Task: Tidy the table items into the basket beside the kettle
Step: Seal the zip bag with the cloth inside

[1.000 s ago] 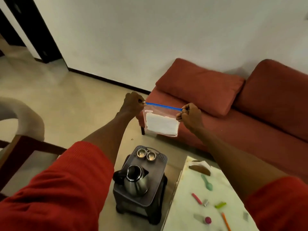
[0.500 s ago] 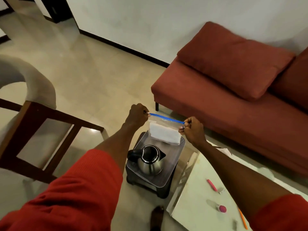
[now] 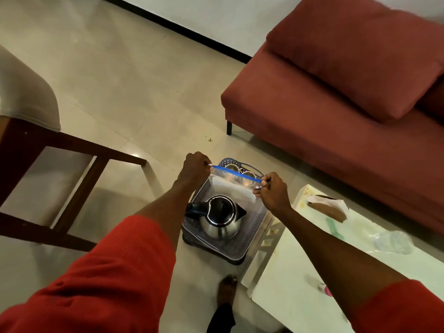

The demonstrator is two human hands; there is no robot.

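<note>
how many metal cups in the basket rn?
2, both at the far end of the basket: cup left, cup right, partly behind the zip bag. More may be hidden.

Clear zip bag with blue seal, white contents, stretched flat over grey basket, at 12 o'clock from steel kettle.

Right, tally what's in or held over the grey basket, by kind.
Kettle: 1
Metal cups: 2
Zip bag, held above: 1
Total: 4
</note>
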